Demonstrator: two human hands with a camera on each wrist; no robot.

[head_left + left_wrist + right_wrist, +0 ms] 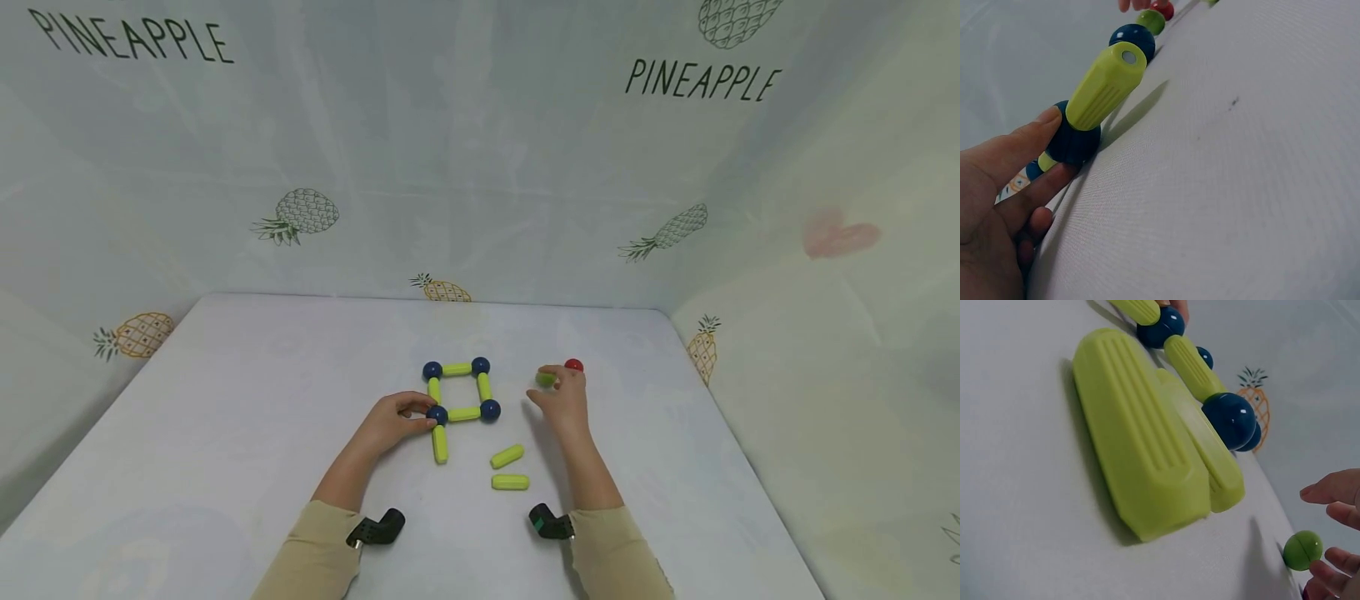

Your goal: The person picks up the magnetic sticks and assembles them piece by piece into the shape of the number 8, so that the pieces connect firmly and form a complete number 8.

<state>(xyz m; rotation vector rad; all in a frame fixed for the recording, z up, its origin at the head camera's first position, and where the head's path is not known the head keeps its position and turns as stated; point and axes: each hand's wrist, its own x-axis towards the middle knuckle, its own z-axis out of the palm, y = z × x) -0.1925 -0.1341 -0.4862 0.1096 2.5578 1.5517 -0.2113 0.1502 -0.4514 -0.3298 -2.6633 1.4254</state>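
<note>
A square frame of yellow-green rods [464, 414] joined by dark blue balls [490, 410] lies on the table. My left hand [392, 421] pinches the blue ball [1072, 144] at its near left corner between thumb and fingers. From that ball another rod [440, 446] sticks out toward me, its far end bare. Over to the right, my right hand [566, 402] is beside a green ball [546, 379], thumb and fingers apart. In the right wrist view the green ball [1302, 550] sits on the table near the fingertips. A red ball [574, 365] is just beyond, partly hidden by the hand.
Two loose yellow-green rods, one slanted [507, 456] and one lying sideways [511, 482], rest between the forearms. A white cloth covers the table [225, 433]. Behind it hangs a pale curtain [480, 167] printed with pineapples.
</note>
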